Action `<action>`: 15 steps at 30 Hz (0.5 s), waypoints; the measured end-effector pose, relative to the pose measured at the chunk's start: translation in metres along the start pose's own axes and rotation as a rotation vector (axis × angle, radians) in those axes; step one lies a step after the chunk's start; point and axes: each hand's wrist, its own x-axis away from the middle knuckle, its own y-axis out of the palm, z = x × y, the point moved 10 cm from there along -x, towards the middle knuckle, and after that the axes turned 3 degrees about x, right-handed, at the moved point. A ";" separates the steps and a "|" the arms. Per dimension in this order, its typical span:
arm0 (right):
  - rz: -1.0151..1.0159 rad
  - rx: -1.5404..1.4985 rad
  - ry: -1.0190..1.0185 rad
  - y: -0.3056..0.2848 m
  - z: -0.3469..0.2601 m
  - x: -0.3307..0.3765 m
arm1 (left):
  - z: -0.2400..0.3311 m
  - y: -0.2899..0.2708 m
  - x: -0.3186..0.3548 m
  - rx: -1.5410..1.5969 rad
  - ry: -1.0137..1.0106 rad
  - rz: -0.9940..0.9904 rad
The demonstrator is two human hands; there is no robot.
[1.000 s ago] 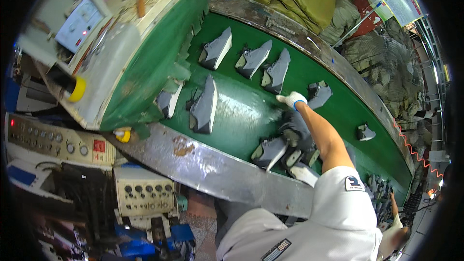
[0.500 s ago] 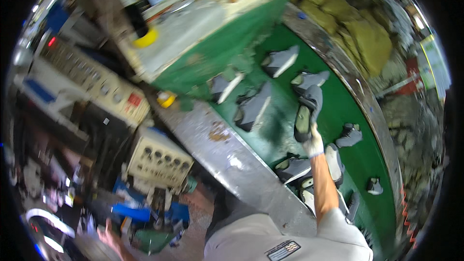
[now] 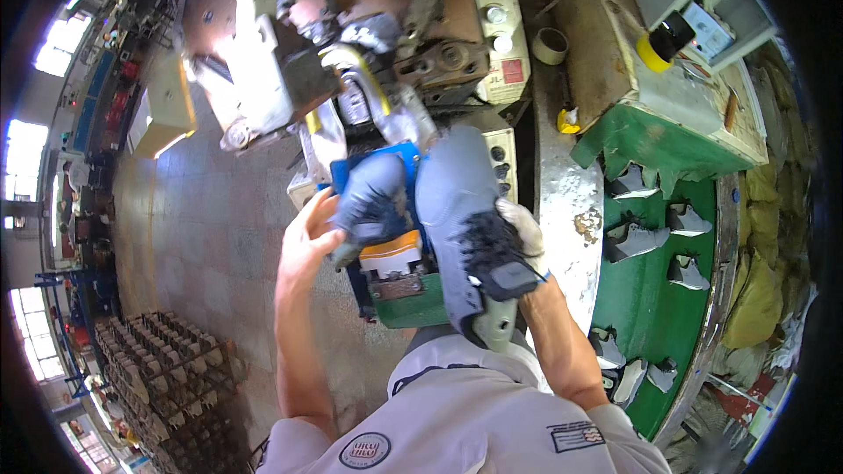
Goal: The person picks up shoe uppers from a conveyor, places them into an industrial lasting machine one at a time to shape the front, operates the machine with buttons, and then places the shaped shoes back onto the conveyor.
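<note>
There are two hands: one bare left hand (image 3: 305, 241) and one white-gloved right hand (image 3: 524, 233). Two grey shoes (image 3: 452, 193) sit between them. The flat green belt (image 3: 643, 303) carries four two-tone grey shoes (image 3: 637, 240) in its upper group and at least three lower down, overlapping. One wooden-handled hammer (image 3: 731, 111).

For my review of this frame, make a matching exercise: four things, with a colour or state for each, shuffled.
Things
1. Left hand
2. Right hand
3. Shoe at the right hand
4. Belt on the picture's right

Colours and states
A. Green
B. In a white glove
C. Grey with black laces
D. Bare

Pairs: 1-D, 2-B, 3-C, 4-A
</note>
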 end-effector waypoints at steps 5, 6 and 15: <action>0.137 0.305 -0.084 0.036 0.020 -0.077 | 0.015 0.048 -0.050 0.309 -0.128 -0.053; 0.154 0.334 -0.120 0.038 0.017 -0.091 | 0.008 0.036 -0.063 0.337 -0.123 -0.001; 0.158 0.391 -0.341 0.067 -0.007 -0.185 | -0.003 -0.012 -0.115 0.550 0.055 0.324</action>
